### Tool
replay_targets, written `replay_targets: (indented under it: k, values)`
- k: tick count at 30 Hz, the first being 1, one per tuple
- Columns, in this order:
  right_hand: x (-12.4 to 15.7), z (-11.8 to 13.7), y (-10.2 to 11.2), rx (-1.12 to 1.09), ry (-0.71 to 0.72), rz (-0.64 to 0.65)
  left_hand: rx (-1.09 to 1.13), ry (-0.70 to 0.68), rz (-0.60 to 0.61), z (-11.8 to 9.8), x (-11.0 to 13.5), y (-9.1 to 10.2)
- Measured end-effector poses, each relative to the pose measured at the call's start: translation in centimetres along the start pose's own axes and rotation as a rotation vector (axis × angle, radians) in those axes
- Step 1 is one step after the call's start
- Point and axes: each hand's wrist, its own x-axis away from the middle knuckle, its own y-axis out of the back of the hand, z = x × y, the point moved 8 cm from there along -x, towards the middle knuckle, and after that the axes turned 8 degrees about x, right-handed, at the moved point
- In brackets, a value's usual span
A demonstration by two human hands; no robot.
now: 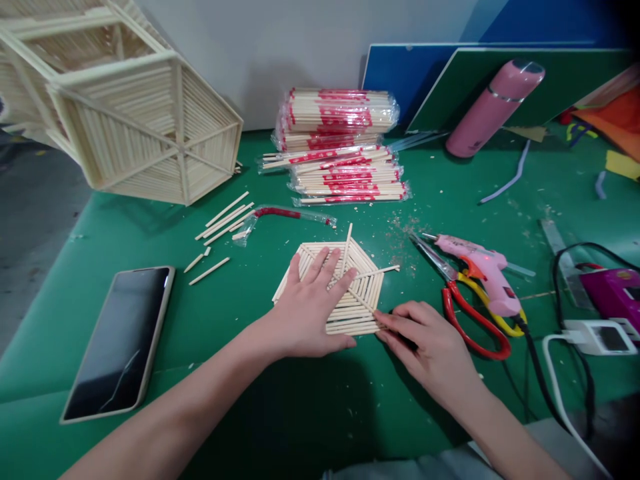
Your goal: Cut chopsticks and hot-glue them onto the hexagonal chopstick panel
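A hexagonal panel of thin wooden sticks [367, 293] lies flat on the green tabletop, with a few sticks crossing over it and jutting past its edge. My left hand [313, 303] rests on top of the panel, fingers spread. At the panel's lower right corner my right hand [425, 340] pinches closed, its fingertips at a stick's end; what exactly sits between them is hidden. Red and yellow-handled scissors [470, 300] and a pink glue gun [483, 267] lie to the right of that hand.
A large stick-built structure [165, 127] stands back left. Wrapped chopstick bundles [340, 143] are piled at the back, beside a pink bottle [493, 110]. Loose sticks [225, 220] and a phone [120, 340] lie left. Cables and a white charger [600, 337] lie right.
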Motion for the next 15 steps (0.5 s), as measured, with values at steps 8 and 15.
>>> replay_targets:
  k: [8,15]
  values:
    - [0.2,-0.1,0.0,0.004,0.02,-0.016,0.055,-0.041,-0.026,0.8,3.1,0.8]
    - [0.2,-0.2,-0.4,-0.022,0.005,0.005,0.041,-0.064,-0.138,0.0,5.6,-0.7]
